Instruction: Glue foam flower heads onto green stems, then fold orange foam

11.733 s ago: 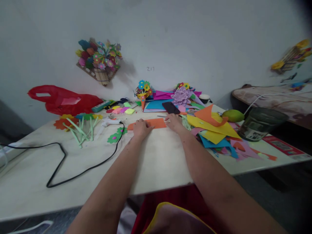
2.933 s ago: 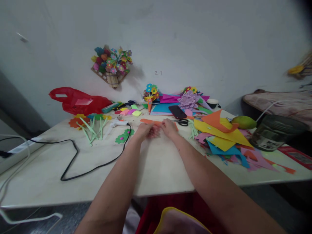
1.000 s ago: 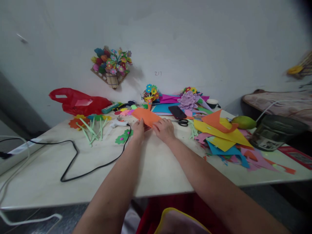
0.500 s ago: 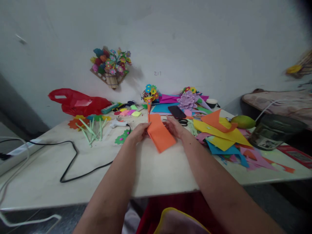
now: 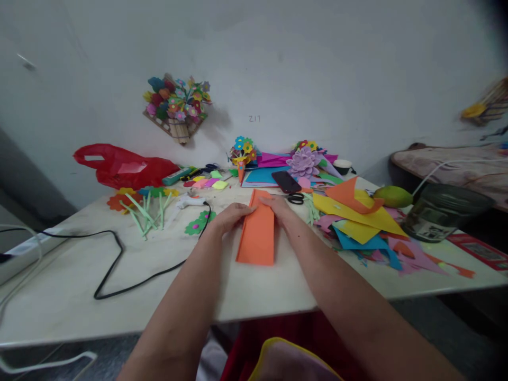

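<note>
An orange sheet (image 5: 257, 238), folded lengthwise with a narrow strip along its left side, lies upright to my view on the white table (image 5: 262, 296). My left hand (image 5: 234, 216) pinches its upper left edge. On the upper right part of the sheet rests my right hand (image 5: 275, 205), its fingers closed on the orange material. Black-handled scissors (image 5: 296, 198) lie just right of my right hand, and a dark phone (image 5: 286, 182) is behind it.
Left: a white glue gun (image 5: 191, 201) with a black cord, pale green strips (image 5: 145, 212), a green flower (image 5: 198, 223) and a red bag (image 5: 127, 168). Right: coloured scraps (image 5: 357, 211), a green fruit (image 5: 392, 196) and a dark jar (image 5: 432, 214). Paper flowers (image 5: 305, 162) stand behind.
The orange sheet has turned from slanted to nearly straight and now lies flatter, nearer me. Both hands have moved slightly, the right one now over the sheet.
</note>
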A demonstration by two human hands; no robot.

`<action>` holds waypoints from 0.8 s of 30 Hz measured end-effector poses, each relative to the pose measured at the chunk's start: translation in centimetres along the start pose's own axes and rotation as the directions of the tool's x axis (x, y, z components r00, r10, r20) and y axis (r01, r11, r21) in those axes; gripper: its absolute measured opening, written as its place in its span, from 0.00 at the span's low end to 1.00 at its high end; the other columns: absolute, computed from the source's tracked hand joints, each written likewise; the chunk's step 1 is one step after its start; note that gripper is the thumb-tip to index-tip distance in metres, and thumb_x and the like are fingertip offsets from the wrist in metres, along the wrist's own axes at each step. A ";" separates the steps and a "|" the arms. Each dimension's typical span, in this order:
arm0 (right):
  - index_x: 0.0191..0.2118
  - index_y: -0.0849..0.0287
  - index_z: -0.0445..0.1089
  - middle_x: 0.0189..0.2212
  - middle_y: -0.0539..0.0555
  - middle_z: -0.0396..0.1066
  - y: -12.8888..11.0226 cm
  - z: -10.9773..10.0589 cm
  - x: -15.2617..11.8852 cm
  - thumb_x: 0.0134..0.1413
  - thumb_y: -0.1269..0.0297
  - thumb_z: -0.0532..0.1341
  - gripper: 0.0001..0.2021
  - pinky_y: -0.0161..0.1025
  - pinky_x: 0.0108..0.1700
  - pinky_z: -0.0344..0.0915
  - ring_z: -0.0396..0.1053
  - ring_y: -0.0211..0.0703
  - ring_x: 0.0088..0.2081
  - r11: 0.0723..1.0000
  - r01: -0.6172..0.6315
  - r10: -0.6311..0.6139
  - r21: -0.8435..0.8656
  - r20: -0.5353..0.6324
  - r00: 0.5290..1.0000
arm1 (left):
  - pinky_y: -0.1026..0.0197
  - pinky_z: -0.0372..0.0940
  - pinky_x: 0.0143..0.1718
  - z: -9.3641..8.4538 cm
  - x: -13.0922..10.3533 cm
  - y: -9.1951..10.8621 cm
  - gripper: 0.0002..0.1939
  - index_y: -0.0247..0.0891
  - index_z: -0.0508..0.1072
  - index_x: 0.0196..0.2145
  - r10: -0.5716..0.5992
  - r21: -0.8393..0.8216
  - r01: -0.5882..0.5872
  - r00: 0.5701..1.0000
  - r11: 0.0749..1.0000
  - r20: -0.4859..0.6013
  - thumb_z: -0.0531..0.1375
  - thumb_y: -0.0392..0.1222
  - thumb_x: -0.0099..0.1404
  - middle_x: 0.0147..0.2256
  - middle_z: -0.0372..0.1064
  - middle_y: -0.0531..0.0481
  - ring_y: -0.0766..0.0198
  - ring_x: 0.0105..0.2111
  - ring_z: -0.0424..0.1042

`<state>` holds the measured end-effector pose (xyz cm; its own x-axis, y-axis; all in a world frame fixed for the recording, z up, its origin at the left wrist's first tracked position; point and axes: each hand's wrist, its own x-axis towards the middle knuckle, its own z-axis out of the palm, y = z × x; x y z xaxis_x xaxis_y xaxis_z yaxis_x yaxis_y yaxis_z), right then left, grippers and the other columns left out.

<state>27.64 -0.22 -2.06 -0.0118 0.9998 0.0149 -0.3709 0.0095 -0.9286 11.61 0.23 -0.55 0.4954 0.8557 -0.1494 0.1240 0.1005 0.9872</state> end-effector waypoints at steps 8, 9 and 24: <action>0.28 0.59 0.68 0.22 0.48 0.71 0.2 -1.0 1.4 0.36 0.66 0.64 0.08 0.37 0.27 0.67 0.68 0.39 0.23 0.983 0.146 -0.109 0.109 -0.295 0.949 | 0.69 0.52 0.15 -1.4 -0.6 0.3 0.17 0.34 0.67 0.21 -0.072 0.094 0.075 0.997 0.993 -0.039 0.66 0.50 0.44 0.15 0.60 0.54 0.72 0.14 0.59; 0.28 0.59 0.68 0.22 0.48 0.70 0.2 -1.1 1.5 0.36 0.66 0.64 0.08 0.37 0.27 0.67 0.68 0.38 0.22 0.983 0.152 -0.114 0.101 -0.311 0.943 | 0.69 0.50 0.14 -1.4 -0.6 0.2 0.16 0.34 0.67 0.21 -0.068 0.105 0.073 0.996 0.992 -0.049 0.66 0.50 0.44 0.15 0.59 0.55 0.72 0.13 0.57; 0.26 0.60 0.69 0.25 0.51 0.72 0.3 -1.1 1.7 0.32 0.72 0.64 0.08 0.37 0.32 0.67 0.70 0.41 0.29 0.985 0.164 -0.172 -0.055 -0.227 0.959 | 0.66 0.49 0.21 -0.7 0.9 0.3 0.09 0.36 0.68 0.17 0.291 0.504 -0.089 0.894 0.859 -0.339 0.60 0.42 0.49 0.16 0.60 0.54 0.68 0.19 0.57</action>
<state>28.55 1.49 -2.73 0.2636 0.9605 0.0896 -0.3166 0.1739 -0.9325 11.52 1.35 -0.30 0.1879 0.9668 0.1732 0.4954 -0.2456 0.8332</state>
